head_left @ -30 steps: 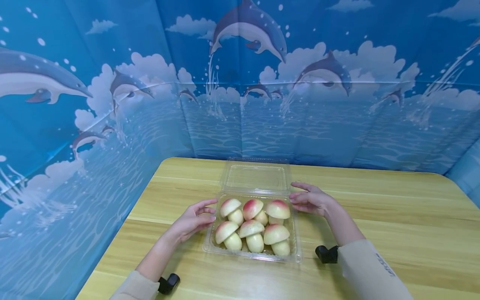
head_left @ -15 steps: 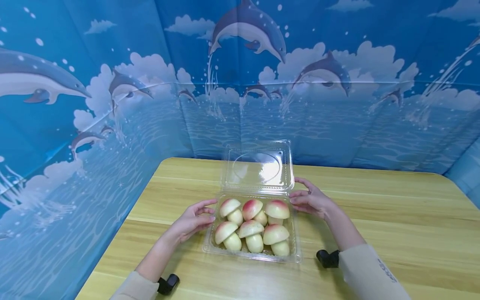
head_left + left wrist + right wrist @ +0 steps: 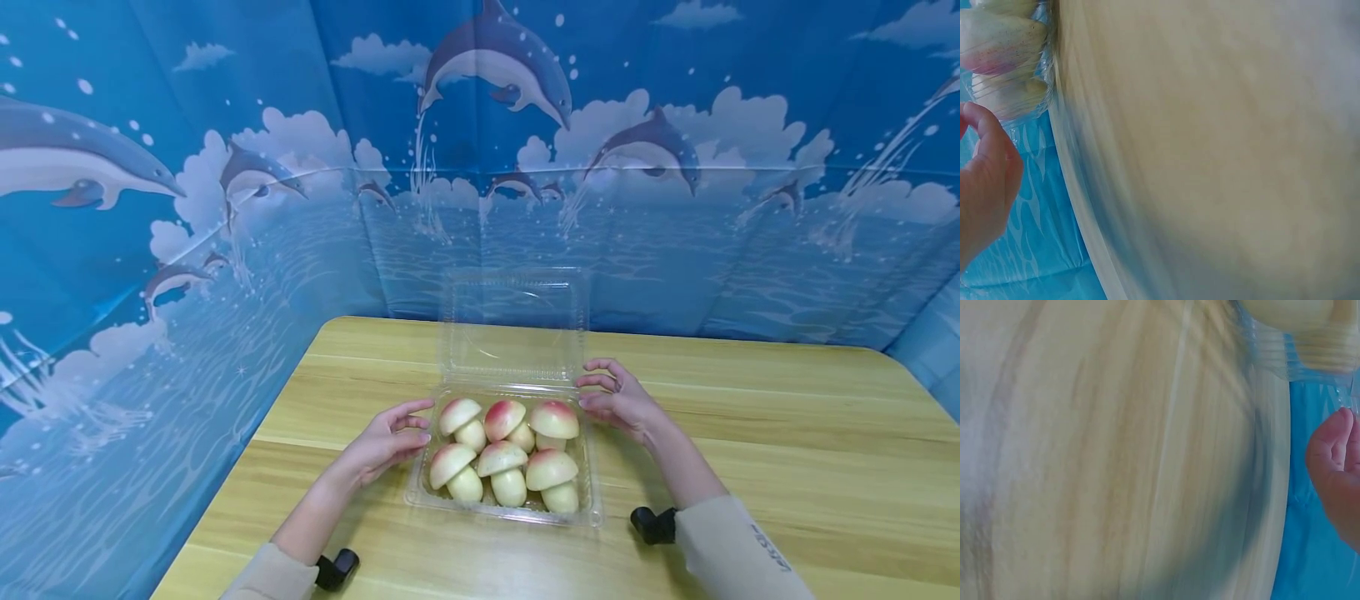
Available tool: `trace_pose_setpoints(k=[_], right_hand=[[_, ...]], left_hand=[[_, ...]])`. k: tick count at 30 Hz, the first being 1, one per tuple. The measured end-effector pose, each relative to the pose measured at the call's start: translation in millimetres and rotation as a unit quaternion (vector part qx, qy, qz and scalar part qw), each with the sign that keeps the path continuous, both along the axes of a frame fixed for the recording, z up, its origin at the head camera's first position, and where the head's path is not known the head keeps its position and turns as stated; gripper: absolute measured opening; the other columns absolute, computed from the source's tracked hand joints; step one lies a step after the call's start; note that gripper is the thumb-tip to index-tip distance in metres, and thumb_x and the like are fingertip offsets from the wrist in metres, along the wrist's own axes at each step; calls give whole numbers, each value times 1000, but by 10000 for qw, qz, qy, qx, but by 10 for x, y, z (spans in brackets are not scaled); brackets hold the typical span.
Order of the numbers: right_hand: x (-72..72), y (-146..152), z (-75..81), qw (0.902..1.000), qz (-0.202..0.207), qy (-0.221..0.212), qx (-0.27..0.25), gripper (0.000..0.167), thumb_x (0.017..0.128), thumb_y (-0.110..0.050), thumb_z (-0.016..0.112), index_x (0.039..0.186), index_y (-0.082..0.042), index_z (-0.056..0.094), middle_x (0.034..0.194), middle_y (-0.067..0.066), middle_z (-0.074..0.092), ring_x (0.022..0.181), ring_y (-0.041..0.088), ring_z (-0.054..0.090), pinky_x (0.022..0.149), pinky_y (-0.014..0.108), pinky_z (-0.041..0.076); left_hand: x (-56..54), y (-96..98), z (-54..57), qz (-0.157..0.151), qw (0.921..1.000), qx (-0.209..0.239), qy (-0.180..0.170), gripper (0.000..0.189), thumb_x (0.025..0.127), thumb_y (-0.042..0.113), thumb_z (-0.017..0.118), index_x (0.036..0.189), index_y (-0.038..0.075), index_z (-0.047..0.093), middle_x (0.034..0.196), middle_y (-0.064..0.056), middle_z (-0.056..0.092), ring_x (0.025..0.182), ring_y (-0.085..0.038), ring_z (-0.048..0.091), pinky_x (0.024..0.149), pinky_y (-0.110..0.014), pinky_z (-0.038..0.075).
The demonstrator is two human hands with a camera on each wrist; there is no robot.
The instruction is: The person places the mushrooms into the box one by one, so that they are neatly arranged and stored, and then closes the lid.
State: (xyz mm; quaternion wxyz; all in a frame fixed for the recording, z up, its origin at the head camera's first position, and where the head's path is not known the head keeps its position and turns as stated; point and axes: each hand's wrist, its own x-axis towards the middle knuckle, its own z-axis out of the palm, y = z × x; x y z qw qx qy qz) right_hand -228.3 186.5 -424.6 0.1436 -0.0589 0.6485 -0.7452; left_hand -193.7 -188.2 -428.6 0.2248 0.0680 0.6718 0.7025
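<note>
A clear plastic clamshell box [image 3: 502, 515] stands on the table with its lid [image 3: 513, 325] raised at the back. Inside sit several mushroom-shaped pieces [image 3: 509, 487] with pale stems and cream caps, some blushed red. My left hand [image 3: 382, 442] is at the box's left side, fingers spread and loosely bent; the fingertips come up to its wall. At the back right corner, near the hinge, my right hand [image 3: 622, 400] has its fingers apart and bent beside the lid's lower edge. The right wrist view shows the right fingertips [image 3: 1342, 419] close to the clear plastic; whether they touch is unclear.
The light wood-grain table [image 3: 780, 433] reaches away to the right of the box. Behind it and at the left hangs a blue curtain [image 3: 675, 250] printed with dolphins. Black cameras [image 3: 654, 526] are worn at both wrists.
The lid has swung up from lying back on the table to standing raised behind the box. My right fingers shifted slightly at the lid's edge; the left hand stayed in place.
</note>
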Motion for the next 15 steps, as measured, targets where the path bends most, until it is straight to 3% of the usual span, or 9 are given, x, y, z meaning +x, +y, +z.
trace_pose_setpoints(k=[8,15], right_hand=[[13,-40,-11,9996,-153,143,-187,38,80,16,55,106,-9,41,99,-3,62,82,12,62,69,23,51],[55,-89,-38,9963,-482,607,367,20,86,3,60,97,-7,46,97,-1,66,83,7,62,65,20,48]], left_hand=[[-3,3,4,17,10000,-1,-7,62,86,-4,58,142,-2,31,104,-8,49,76,-8,54,69,-18,50],[7,-3,7,-16,10000,26,-16,63,86,-3,59,142,-2,31,104,-9,49,76,-8,54,70,-18,49]])
